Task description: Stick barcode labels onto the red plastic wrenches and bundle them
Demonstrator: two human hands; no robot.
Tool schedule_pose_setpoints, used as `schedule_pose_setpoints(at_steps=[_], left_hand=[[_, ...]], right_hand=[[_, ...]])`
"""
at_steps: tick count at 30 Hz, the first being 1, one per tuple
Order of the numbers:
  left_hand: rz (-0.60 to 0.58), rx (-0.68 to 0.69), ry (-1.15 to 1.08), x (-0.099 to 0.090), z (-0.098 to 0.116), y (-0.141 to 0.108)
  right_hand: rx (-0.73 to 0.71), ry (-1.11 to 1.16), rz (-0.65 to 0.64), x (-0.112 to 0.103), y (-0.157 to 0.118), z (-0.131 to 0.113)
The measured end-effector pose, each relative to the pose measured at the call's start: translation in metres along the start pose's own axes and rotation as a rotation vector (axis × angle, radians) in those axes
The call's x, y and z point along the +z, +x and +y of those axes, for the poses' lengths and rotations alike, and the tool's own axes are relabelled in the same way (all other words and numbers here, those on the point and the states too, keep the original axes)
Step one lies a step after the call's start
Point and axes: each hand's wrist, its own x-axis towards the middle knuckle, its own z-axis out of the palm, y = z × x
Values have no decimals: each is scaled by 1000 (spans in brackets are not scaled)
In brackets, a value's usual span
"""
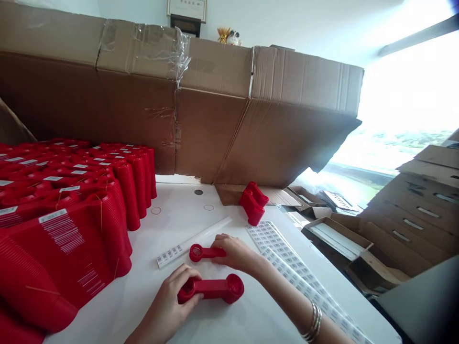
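Observation:
My left hand (172,298) is closed round the left end of a red plastic piece (215,288), a flat bar with a round cup at each end. Farther back, my right hand (233,251) grips the right end of a second, similar red piece (202,252), covering that end. Both pieces are low over the white table (139,286); whether they touch it I cannot tell. Beyond my right hand lies a rolled sheet (193,242) with small printed labels at its near end. Several barcode label sheets (283,258) lie under and beside my right forearm.
Tall stacks of nested red pieces (96,229) with white barcode labels fill the left side. A smaller red stack (253,203) stands at the back. Large cardboard flaps (215,114) rise behind the table. Open cardboard boxes (340,239) and stacked cartons (416,210) are at right.

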Motion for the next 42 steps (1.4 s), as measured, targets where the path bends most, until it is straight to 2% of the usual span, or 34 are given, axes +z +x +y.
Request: schedule_pose_setpoints(at_steps=[4, 7, 10, 14, 21, 27, 32, 36, 39, 42], left_hand=[[6, -20, 3, -1, 3, 0], [23, -58, -11, 0, 1, -1], [17, -81, -34, 1, -1, -1], [-8, -82, -47, -2, -3, -1], [-14, -116, -88, -5, -1, -2], [17, -118, -165, 3, -3, -3], [55, -113, -227, 8, -15, -4], [72, -119, -195, 9, -24, -3], [81, -130, -163, 10, -27, -3], [88, -134, -128, 11, -28, -4]], right_hand=[[-38, 89, 37, -17, -22, -11], [-114, 150, -11, -21, -47, -27], [-169, 76, -1, -8, -62, -44], [-197, 9, 45, 12, -60, -52], [-220, 58, 42, 15, -53, -44], [-208, 88, 51, 15, -58, -40], [-186, 106, 89, -2, -61, -31], [-121, 66, 149, -18, -58, -16], [-75, 1, 98, -15, -49, -8], [-83, -61, 18, 0, -36, -5]])
